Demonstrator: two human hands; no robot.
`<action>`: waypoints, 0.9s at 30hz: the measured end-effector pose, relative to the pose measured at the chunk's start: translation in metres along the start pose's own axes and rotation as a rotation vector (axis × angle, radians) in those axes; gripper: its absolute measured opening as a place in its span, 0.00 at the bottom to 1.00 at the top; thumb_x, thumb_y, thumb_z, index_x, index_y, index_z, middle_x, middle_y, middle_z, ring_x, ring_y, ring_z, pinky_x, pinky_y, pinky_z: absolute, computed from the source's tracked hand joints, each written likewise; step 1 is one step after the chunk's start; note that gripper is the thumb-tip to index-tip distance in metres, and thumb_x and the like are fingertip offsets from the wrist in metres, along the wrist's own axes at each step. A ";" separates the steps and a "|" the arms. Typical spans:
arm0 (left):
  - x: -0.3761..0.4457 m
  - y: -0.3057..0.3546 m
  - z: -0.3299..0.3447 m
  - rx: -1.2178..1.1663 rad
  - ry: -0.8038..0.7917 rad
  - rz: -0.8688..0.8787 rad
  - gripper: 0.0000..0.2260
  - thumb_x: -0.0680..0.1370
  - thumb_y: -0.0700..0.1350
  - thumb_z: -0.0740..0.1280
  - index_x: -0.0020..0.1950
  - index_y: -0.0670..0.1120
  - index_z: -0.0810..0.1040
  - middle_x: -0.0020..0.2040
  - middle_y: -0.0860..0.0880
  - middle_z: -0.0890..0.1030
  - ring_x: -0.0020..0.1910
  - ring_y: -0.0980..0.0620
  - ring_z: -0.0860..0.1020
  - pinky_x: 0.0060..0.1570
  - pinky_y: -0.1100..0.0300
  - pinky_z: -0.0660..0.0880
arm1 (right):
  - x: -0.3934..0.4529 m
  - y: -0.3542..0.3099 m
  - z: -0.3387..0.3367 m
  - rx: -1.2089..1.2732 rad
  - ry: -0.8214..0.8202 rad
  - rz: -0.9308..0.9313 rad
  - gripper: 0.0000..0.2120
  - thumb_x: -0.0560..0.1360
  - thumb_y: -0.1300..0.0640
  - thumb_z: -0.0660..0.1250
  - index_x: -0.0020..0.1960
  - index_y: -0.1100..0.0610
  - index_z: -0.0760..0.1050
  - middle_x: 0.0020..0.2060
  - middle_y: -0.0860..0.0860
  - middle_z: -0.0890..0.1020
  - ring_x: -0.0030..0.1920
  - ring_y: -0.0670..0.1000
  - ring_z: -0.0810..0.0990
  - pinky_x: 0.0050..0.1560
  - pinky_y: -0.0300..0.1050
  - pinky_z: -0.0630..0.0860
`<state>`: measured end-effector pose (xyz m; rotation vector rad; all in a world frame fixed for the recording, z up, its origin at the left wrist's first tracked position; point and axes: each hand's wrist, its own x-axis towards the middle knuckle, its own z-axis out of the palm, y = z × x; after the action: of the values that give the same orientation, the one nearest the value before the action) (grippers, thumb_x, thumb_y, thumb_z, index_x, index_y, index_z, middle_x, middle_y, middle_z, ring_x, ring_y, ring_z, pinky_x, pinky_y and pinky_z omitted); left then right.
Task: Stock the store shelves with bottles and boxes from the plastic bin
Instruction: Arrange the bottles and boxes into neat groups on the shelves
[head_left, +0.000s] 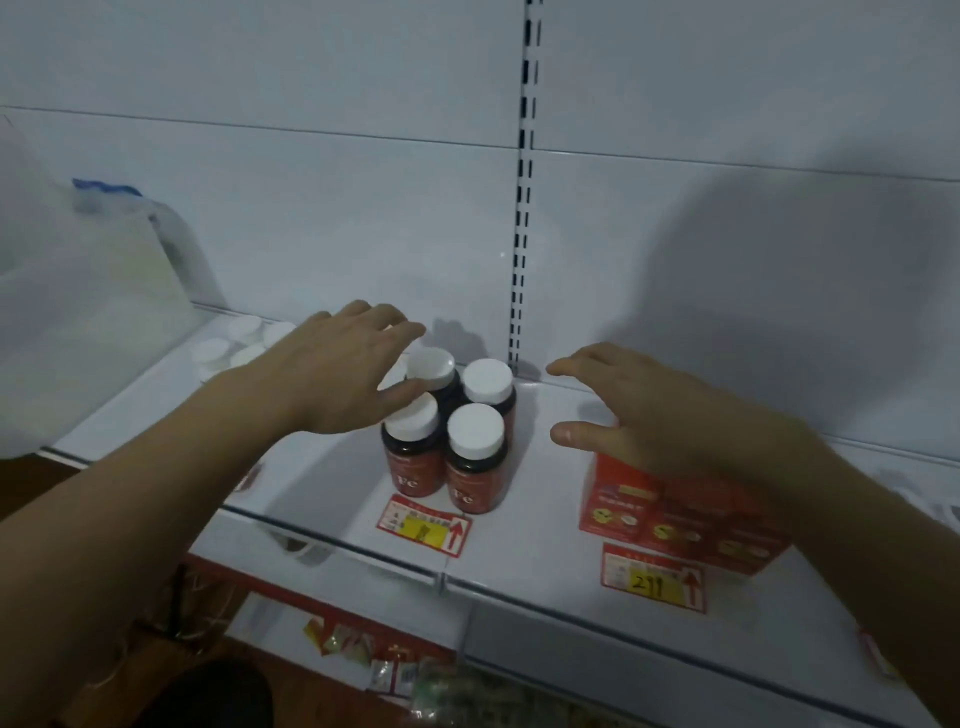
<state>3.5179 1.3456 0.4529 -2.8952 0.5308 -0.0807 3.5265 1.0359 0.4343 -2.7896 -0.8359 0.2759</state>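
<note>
Where the head view looked down at the shelf: both hands hovered over it, well apart, with the bottles between them.

Bottles (452, 436): four dark, red-labelled bottles with white caps stood upright in a tight two-by-two cluster on the white shelf (519, 540), near its middle and just left of the slotted upright (522, 208).

Left hand (337, 374): reached in from the near left, fingers spread and fairly straight, gripping nothing; its fingertips lay over the far-left cap and its thumb (402, 392) lay at the near-left cap, though true contact could not be told.

Right hand (649, 415): came in from the near right, fingers loosely spread and holding nothing, hanging to the right of the bottles and apart from them.

Red boxes (680, 525): sat on the shelf at the right, partly under the right wrist.

Price tags: one red tag (423, 525) lay at the shelf edge just in front of the bottles, another (654, 577) in front of the boxes.

White caps (228, 343): a further group stood far left on the shelf, behind the left forearm.

Plastic bag (67, 312): pale and translucent, at the far left.
</note>
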 end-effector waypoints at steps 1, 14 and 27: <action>-0.001 -0.009 0.004 -0.013 0.006 0.018 0.40 0.73 0.72 0.42 0.77 0.51 0.64 0.72 0.49 0.72 0.66 0.46 0.72 0.59 0.46 0.75 | 0.005 -0.008 0.003 0.022 0.038 -0.003 0.33 0.75 0.30 0.59 0.76 0.42 0.62 0.71 0.42 0.67 0.70 0.47 0.68 0.69 0.50 0.70; -0.001 -0.054 0.037 -0.410 0.151 0.516 0.14 0.79 0.61 0.63 0.58 0.56 0.77 0.52 0.58 0.76 0.44 0.59 0.76 0.43 0.54 0.77 | 0.036 -0.098 0.029 0.067 0.226 0.115 0.17 0.70 0.39 0.74 0.53 0.47 0.76 0.48 0.43 0.76 0.45 0.42 0.74 0.42 0.36 0.70; 0.007 -0.042 0.053 -0.509 0.190 0.598 0.10 0.75 0.55 0.71 0.51 0.51 0.78 0.53 0.53 0.77 0.45 0.52 0.77 0.46 0.53 0.76 | 0.036 -0.120 0.045 0.083 0.283 0.346 0.15 0.70 0.42 0.74 0.52 0.45 0.73 0.46 0.41 0.76 0.42 0.38 0.75 0.39 0.35 0.70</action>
<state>3.5441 1.3917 0.4093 -3.0516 1.6332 -0.1489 3.4831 1.1601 0.4182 -2.7903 -0.2705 -0.0329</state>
